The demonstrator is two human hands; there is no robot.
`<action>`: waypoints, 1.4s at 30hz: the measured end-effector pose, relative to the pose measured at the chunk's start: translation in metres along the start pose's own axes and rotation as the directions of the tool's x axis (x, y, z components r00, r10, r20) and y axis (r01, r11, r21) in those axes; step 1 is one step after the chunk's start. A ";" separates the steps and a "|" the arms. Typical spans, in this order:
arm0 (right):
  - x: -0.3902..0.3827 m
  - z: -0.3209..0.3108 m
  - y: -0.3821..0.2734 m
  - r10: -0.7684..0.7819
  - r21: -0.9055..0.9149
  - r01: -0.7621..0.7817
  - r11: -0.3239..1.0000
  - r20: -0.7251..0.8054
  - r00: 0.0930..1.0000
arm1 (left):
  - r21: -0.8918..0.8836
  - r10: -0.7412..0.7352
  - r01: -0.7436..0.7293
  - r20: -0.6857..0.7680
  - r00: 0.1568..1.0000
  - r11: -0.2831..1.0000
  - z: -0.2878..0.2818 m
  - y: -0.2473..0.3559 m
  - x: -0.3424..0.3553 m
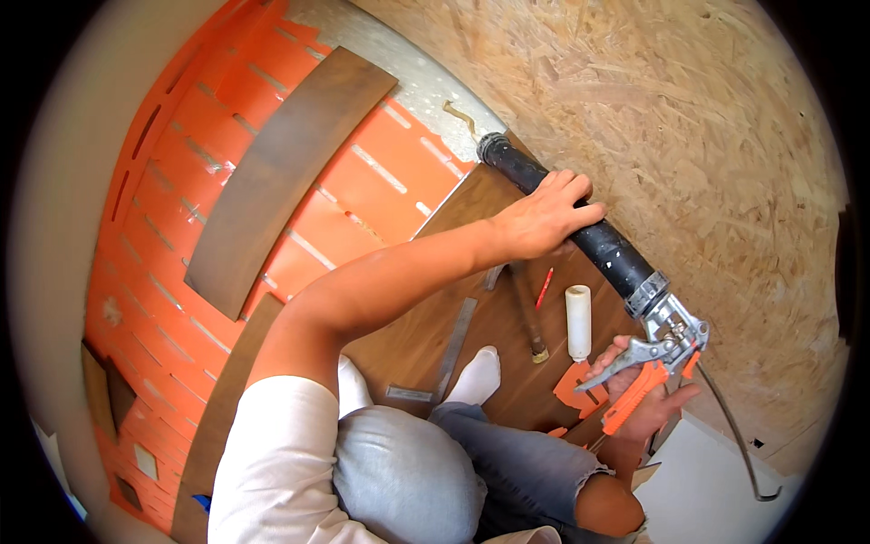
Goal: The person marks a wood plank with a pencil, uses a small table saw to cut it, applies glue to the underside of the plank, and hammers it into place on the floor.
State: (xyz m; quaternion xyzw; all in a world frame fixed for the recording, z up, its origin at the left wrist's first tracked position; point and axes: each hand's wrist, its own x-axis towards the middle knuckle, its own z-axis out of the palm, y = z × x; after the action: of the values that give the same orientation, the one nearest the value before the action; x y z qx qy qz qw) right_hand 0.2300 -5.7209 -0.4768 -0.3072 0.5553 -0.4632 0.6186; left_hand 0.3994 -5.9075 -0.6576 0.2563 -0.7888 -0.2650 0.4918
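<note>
A black sausage-type caulking gun (609,256) slants across the right half of the head view, its nozzle end at upper left. My left hand (548,213) is closed over the middle of its barrel. At the lower end, my right hand (634,394) is at the orange-and-metal handle (636,397), fingers curled by the lever and thumb held out; the handle partly hides the palm. A bent strand of tan adhesive (460,116) hangs at the nozzle end. A bent metal rod (736,426) sticks out behind the handle.
Brown planks (412,313) lie beneath me. A loose plank (290,177) rests on the slotted orange underlay (372,218). Nearby are a metal square (456,340), a red pencil (545,288), a white bottle (578,322) and orange pieces (576,392). Chipboard (689,118) borders the right.
</note>
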 end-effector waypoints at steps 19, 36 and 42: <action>0.048 0.068 0.023 0.072 0.165 -0.228 0.959 0.640 0.765 | 0.596 -0.065 0.145 -0.153 0.986 0.790 -0.217 0.084 -0.109; 0.083 0.028 0.158 0.630 -0.854 0.171 0.491 0.484 0.608 | 0.562 -0.682 0.827 -0.607 0.408 -0.006 -0.436 0.102 -0.463; 0.081 0.014 0.177 0.610 -0.901 0.360 0.243 0.430 0.666 | 0.419 -0.724 0.903 -0.653 0.225 -0.098 -0.456 0.083 -0.504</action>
State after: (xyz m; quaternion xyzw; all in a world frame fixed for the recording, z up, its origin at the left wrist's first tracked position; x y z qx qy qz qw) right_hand 0.2806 -5.7286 -0.6653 -0.7188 0.4414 0.2019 0.4977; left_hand 0.9971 -5.5875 -0.7532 0.8867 -0.4229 -0.1217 0.1418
